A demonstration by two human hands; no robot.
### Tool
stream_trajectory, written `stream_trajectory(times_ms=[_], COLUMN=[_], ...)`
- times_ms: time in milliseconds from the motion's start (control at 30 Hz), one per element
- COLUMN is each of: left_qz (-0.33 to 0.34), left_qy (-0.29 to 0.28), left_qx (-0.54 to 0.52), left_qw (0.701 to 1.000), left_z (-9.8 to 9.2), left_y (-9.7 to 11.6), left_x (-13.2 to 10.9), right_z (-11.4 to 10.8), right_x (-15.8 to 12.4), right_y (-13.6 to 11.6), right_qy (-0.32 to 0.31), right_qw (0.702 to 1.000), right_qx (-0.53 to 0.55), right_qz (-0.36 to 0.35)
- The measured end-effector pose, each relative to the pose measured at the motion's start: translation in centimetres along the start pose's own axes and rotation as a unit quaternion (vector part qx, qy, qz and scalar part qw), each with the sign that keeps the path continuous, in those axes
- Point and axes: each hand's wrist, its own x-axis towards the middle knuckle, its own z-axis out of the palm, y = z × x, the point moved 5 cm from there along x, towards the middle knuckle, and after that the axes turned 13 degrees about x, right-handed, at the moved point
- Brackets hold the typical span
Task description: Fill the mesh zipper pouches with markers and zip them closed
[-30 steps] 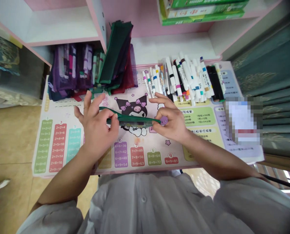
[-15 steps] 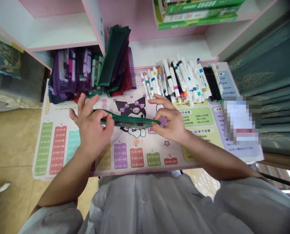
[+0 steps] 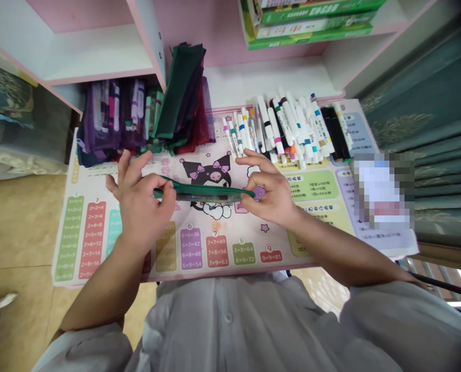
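A green zipper pouch (image 3: 211,192) is stretched edge-on above the middle of the desk mat, its zipper edge facing up. My left hand (image 3: 143,199) pinches the zipper edge near the pouch's left end with thumb and forefinger, the other fingers raised and spread. Whether the zipper pull itself is in that pinch is hidden. My right hand (image 3: 269,191) grips the right end of the pouch between thumb and forefinger. Something inside the pouch shows dimly through its side. Beyond it lie loose white markers (image 3: 288,129) in a heap.
Filled purple mesh pouches (image 3: 114,113) lie at the back left. Beside them leans a stack of flat green, purple and red pouches (image 3: 182,93). Green books (image 3: 311,26) rest on the upper shelf. A blurred-out phone-like object (image 3: 383,191) lies at the right edge, near the curtain (image 3: 440,129).
My left hand has slid slightly left along the zipper edge. My right hand keeps its grip in nearly the same place.
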Motion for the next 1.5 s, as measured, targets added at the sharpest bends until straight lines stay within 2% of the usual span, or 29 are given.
stream_trajectory(times_ms=[333, 600, 833, 1500], left_qz=[-0.011, -0.024, -0.040, -0.069], left_qy=[-0.019, -0.010, -0.007, 0.000], left_qx=[0.030, 0.044, 0.048, 0.046], left_qw=[0.999, 0.999, 0.998, 0.997], left_z=[0.2, 0.0, 0.1, -0.4], left_y=[-0.4, -1.0, -2.0, -2.9], left_x=[0.1, 0.4, 0.9, 1.1], right_z=[-0.3, -0.4, -0.5, -0.7], right_x=[0.2, 0.0, 0.0, 0.2], right_y=[-0.1, -0.1, 0.0, -0.2], right_qy=[0.000, 0.016, 0.010, 0.019], right_qw=[1.000, 1.000, 1.000, 0.999], right_qx=[-0.013, -0.014, -0.022, -0.028], right_qz=[0.015, -0.023, -0.002, -0.018])
